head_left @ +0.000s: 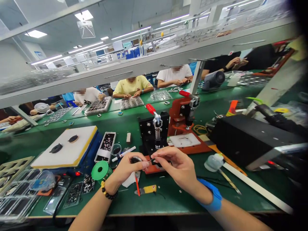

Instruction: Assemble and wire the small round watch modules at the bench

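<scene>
Pinching a small dark part (136, 159) tightly, the left hand (126, 170) holds it steady for the right hand (174, 168), which grips a thin metal tool (151, 160) against it.

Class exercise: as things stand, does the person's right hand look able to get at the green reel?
Probably not directly: the left hand lies between the right hand and the green reel, so the right hand would likely have to reach over or around it.

black part (136, 159), green bench mat (166, 200), blue wristband (211, 195); black-beaded bracelet (108, 190)
</scene>
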{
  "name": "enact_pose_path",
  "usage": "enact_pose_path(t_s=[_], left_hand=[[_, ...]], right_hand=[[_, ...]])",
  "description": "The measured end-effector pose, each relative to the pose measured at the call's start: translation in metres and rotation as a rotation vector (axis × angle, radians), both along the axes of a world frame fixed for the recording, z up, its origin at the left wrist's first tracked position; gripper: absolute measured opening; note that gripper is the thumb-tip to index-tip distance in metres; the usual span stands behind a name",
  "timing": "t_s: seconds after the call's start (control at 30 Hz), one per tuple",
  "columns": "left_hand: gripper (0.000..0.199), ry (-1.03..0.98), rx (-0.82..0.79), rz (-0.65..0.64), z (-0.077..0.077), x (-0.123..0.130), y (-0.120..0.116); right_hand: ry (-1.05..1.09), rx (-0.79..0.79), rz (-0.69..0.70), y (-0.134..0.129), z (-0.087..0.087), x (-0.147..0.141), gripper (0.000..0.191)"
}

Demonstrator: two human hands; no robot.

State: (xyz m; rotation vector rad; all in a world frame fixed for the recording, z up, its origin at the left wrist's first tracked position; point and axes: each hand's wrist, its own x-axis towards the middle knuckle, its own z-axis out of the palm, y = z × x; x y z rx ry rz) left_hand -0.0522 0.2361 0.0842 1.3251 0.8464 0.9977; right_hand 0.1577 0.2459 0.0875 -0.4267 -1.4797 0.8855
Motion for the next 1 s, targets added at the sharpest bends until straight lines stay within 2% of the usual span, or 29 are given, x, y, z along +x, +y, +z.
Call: enact_pose_path(t_s=[0.1,0.17,0.3,0.37,0.57,0.67,0.73,0.8,0.83,0.93,1.0], left_hand=[[0.03,0.01,-0.006,0.068,0.002,0.0,0.0],[0.034,0.007,-0.013,0.065,0.003,-0.001,0.0],[0.038,-0.064,-0.016,0.018,0.007,-0.004,-0.004],[0.036,-0.12,-0.009,0.008,0.009,-0.005,-0.007],[0.035,-0.184,-0.08,0.021,0.013,-0.004,-0.01],[0.035,-0.162,-0.129,0.001,0.009,-0.002,-0.01],[0.035,-0.166,-0.145,0.014,0.007,0.0,-0.009],[0.035,-0.177,-0.149,0.044,0.006,0.001,-0.009],[0.034,-0.186,-0.152,0.056,0.006,0.001,-0.008],[0.033,-0.216,-0.168,0.07,0.007,0.001,-0.008],[0.034,-0.209,-0.173,0.066,0.007,0.0,-0.009]], right_hand=[[-0.076,0.028,-0.037,0.004,0.006,-0.002,0.004],[-0.135,0.02,-0.038,0.007,0.016,-0.003,0.008],[-0.194,-0.038,0.08,0.013,0.042,-0.009,0.016],[-0.178,-0.062,0.13,0.017,0.049,-0.015,0.018],[-0.087,-0.11,0.136,0.025,0.04,-0.019,0.028],[-0.028,-0.11,0.058,0.027,0.035,-0.012,0.033],[-0.004,-0.08,-0.049,0.029,0.032,-0.007,0.029],[-0.037,0.048,-0.209,0.031,0.027,-0.004,0.016],[-0.078,0.169,-0.288,0.032,0.024,-0.003,0.011],[-0.295,0.62,-0.439,0.036,0.014,-0.001,0.034],[-0.418,0.795,-0.474,0.038,0.01,-0.001,0.042]])
